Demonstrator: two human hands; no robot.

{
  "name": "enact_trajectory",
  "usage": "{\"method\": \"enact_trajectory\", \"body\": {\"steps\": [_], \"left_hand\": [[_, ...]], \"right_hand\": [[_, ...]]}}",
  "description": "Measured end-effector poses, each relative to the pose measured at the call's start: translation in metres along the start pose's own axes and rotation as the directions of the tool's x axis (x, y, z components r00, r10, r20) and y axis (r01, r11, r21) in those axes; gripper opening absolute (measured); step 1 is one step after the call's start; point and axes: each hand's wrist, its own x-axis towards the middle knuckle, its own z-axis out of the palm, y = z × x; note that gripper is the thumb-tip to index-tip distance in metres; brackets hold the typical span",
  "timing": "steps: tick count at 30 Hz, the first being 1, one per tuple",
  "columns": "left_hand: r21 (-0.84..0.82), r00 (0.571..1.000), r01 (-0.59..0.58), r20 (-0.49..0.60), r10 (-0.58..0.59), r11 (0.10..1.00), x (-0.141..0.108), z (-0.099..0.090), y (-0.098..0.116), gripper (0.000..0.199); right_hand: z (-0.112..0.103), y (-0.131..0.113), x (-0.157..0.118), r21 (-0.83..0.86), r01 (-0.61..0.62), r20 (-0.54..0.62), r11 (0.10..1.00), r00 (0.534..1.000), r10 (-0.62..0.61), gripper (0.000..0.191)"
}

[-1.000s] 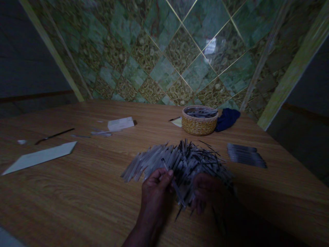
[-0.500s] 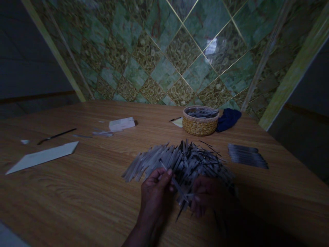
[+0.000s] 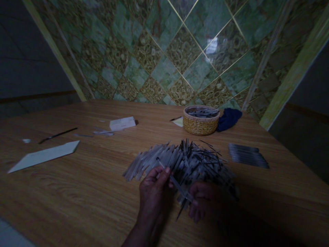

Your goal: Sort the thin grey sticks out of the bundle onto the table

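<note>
My left hand [image 3: 155, 187] pinches a slim, dark-tipped stick in a clear sleeve [image 3: 177, 185] between thumb and fingers. The stick slants from upper left to lower right. At its lower end my right hand [image 3: 202, 199], in deep shadow, has its fingers closed on it. Just beyond both hands spreads a heap of similar thin sleeved sticks [image 3: 164, 154], pale on the left and darker on the right. Several of them poke out beneath the held one. What exactly the sleeves contain is too dim to make out.
On the wooden table [image 3: 89, 206], a woven basket [image 3: 200, 127] full of similar sticks stands behind the heap, beside a dark blue cloth [image 3: 228, 119]. A neat row of sleeved sticks [image 3: 246, 156] lies right. Leftward are a white box [image 3: 122, 124], a pale folded sheet [image 3: 45, 156] and a dark brush-like stick [image 3: 58, 135].
My right hand has shifted slightly left and down along the held stick, its fingers now closed around the lower end. My left hand keeps its pinch, almost unmoved.
</note>
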Motion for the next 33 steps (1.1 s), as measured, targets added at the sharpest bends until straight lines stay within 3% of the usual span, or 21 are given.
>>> {"method": "enact_trajectory", "body": {"steps": [16,26,33], "left_hand": [[0.017,1.000,-0.006,0.005,0.006,1.000,0.001,-0.002,-0.004,0.028],[0.056,0.998,-0.008,0.055,0.005,0.998,-0.003,0.000,-0.002,0.023],[0.039,0.993,0.033,0.114,-0.037,0.999,0.001,-0.002,-0.002,0.021]], "right_hand": [[0.004,0.004,0.002,-0.002,0.020,0.005,1.000,1.000,-0.020,0.020],[0.004,0.011,0.004,-0.028,0.052,-0.070,0.998,0.996,-0.054,0.011],[0.011,0.003,0.000,-0.020,0.059,-0.152,0.998,0.986,-0.061,0.008]]}}
